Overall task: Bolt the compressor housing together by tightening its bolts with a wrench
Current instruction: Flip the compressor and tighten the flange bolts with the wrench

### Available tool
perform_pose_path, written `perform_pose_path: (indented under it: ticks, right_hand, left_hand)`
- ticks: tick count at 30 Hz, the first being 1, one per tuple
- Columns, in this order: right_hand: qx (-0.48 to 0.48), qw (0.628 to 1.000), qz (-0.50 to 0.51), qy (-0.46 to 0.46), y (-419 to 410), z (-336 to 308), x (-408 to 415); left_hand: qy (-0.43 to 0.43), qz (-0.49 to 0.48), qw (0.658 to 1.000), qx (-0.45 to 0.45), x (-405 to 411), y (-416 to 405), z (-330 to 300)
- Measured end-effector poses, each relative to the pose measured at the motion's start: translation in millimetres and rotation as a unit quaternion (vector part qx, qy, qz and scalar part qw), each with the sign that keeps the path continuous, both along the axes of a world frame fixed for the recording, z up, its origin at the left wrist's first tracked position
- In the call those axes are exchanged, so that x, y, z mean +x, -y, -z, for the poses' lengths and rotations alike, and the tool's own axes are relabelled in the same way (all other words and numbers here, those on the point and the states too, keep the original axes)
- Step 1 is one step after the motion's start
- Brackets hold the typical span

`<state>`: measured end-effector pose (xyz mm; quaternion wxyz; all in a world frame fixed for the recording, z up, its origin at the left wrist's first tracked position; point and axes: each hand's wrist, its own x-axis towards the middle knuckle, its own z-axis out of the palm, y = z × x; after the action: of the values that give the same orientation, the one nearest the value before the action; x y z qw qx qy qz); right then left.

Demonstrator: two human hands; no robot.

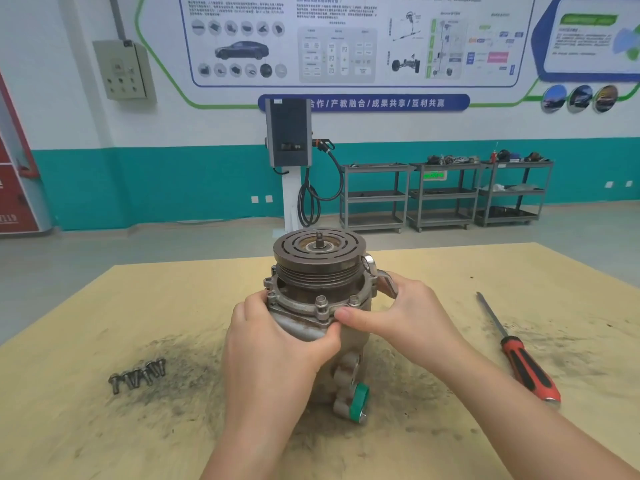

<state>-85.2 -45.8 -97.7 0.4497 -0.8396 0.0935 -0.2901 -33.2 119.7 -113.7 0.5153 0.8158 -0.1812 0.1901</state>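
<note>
The compressor (317,306) stands upright near the middle of the tabletop (433,445), pulley end up, with its flange ring and several bolt heads facing the camera. The left hand (277,344) wraps the near side of the housing, fingers curled round the body and thumb lying along it just under the flange — a steadying grip. The right hand (398,313) reaches in from the right; its fingers are curled round the shaft of a wrench (375,275), whose ring end shows at the far right edge of the flange, beside the pulley, while the thumb points left along the flange rim. Whether the ring is seated on a bolt head there cannot be told.

This reads as the tightening step, worked on a bolt at the right side of the flange. Two bolts (337,301) sit in the near lugs, and five spare bolts (138,374) lie together on the tabletop well to the left, so the job looks partly done at most.

The next move likely calls for a short swing of the wrench — the pulley leaves little room — with the left hand bracing against the turn. A red-handled screwdriver (519,355) lies idle to the right.
</note>
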Motion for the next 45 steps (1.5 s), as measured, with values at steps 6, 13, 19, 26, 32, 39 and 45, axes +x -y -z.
perform_pose_path:
  ticks: [6,13,19,26,32,39,45]
  right_hand:
    - [0.047,0.995,-0.036,0.075,-5,9,4]
    - [0.06,0.995,-0.033,0.07,-4,8,6]
    - [0.09,0.994,-0.043,0.035,8,4,-12]
    - [0.21,0.967,0.072,0.125,35,-24,-44]
    - [0.459,0.862,-0.059,0.207,17,-35,-43]
    - [0.439,0.865,-0.029,0.241,5,-31,-23]
    - [0.502,0.848,-0.039,0.165,14,-35,-4]
  left_hand:
    - [-0.002,0.001,1.0,-0.002,4,-1,0]
    - [0.01,-0.002,1.0,0.012,8,-1,3]
    - [-0.004,0.024,0.999,-0.025,5,1,11]
    - [-0.038,0.054,0.988,-0.138,3,8,13]
    - [-0.045,0.044,0.99,-0.127,-3,15,19]
    - [-0.034,0.049,0.993,-0.1,-2,20,25]
    - [-0.031,0.052,0.992,-0.108,0,22,31]
